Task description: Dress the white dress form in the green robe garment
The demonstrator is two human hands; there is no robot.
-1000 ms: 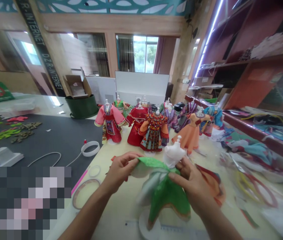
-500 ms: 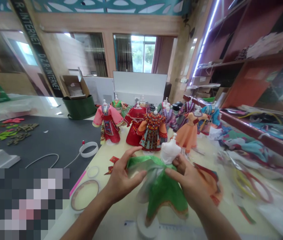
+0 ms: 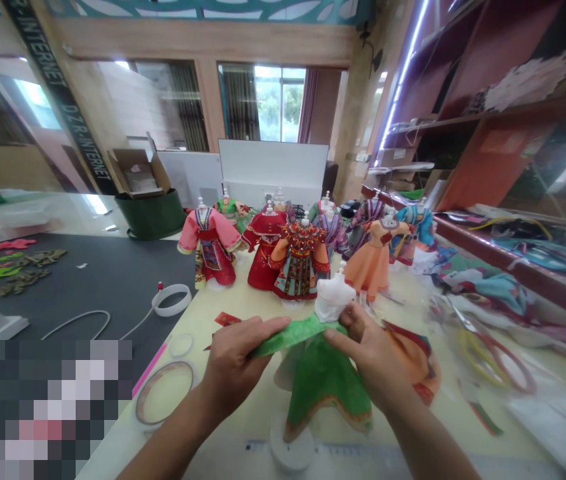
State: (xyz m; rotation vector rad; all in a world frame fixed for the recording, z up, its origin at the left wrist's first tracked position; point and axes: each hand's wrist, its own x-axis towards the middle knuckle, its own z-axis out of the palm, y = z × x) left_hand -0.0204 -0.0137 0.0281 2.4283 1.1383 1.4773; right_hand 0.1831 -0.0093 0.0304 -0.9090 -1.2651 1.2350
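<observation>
Windows and a white panel (image 3: 273, 163) back the room, and small dressed forms (image 3: 301, 257) crowd toward the far edge of the cream tabletop (image 3: 223, 433). Near the tabletop's close edge, a smooth white bust (image 3: 333, 297) stands above a round base (image 3: 293, 448), with a green skirt piece (image 3: 327, 380) at its waist.

Fitting the waistband seems to be the step in hand. The left hand (image 3: 243, 357) has its thumb and fingers closed on the band's free end, drawn out sideways; the right hand's (image 3: 370, 350) grip is nearly closed, thumb on cloth at the waist, fingertips beside the bust. The next move probably calls for even tension while the band is laid round the waist.

The cloth looks thin and mottled, flaring into pointed panels with tan edging; a paler layer shows on its left. A clear ruler (image 3: 343, 451) lies along the close edge.
</observation>
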